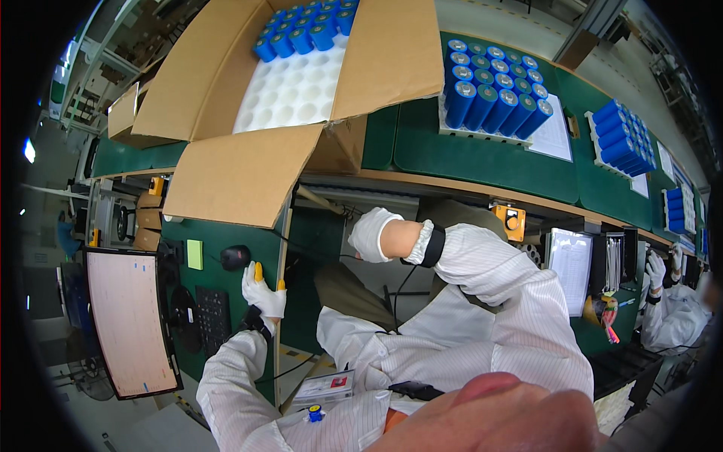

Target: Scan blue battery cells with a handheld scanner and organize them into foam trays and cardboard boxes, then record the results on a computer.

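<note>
My left hand (263, 293), in a white glove with yellow fingertips, rests at the edge of the green side desk, just below a black mouse (235, 258). Its fingers are apart, and it holds nothing that I can see. Over my lap, my right hand (370, 234) is in a white glove, its fingers curled in. The inside of that hand is turned away, so anything in it is hidden. A black strap (434, 244) with a cord circles my right wrist. Near the left hand lie a black keyboard (213, 316) and a yellow-green notepad (195, 255).
Ahead, an open cardboard box (241, 177) holds blue cylindrical cells (301, 39) in a white foam tray (290, 90). Racks of blue cells (497, 105) stand on the green bench (422, 162). A monitor (132, 320) is at left; a co-worker's gloved hand (655, 269) shows at right.
</note>
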`<state>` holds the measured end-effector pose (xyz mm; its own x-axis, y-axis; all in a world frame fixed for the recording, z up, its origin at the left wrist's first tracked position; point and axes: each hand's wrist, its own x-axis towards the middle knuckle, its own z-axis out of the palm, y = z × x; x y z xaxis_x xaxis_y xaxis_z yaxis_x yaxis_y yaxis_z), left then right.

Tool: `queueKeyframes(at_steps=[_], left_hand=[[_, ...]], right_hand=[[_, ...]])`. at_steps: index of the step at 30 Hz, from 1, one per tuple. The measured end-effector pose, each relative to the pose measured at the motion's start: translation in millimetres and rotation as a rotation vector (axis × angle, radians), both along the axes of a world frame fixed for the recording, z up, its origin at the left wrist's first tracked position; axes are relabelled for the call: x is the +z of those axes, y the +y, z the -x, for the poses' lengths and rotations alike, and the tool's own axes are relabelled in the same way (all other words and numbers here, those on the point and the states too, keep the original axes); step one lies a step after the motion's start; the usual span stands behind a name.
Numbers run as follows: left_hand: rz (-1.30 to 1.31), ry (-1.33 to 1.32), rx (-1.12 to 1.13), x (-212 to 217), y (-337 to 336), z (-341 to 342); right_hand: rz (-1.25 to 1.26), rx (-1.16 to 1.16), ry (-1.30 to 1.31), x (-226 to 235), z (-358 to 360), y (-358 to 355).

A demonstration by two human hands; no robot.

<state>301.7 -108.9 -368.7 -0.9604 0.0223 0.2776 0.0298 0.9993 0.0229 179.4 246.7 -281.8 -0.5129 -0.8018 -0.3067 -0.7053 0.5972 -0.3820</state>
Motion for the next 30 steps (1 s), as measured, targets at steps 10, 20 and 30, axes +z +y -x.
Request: queueKeyframes(at_steps=[10,20,30], left_hand=[[-0.014,0.011,0.009,-1.8,-0.7,-1.2],[0.003,0.009,0.001,-2.0,-1.1,-1.1],[-0.017,0.0,0.026,-2.5,-0.4,-0.3]], right_hand=[[-0.009,0.007,0.002,-1.8,0.0,-1.6],[-0.051,0.025,-0.015,2.9,0.0,-1.1],[-0.045,0.028,-0.025,4.8,0.0,-1.0]])
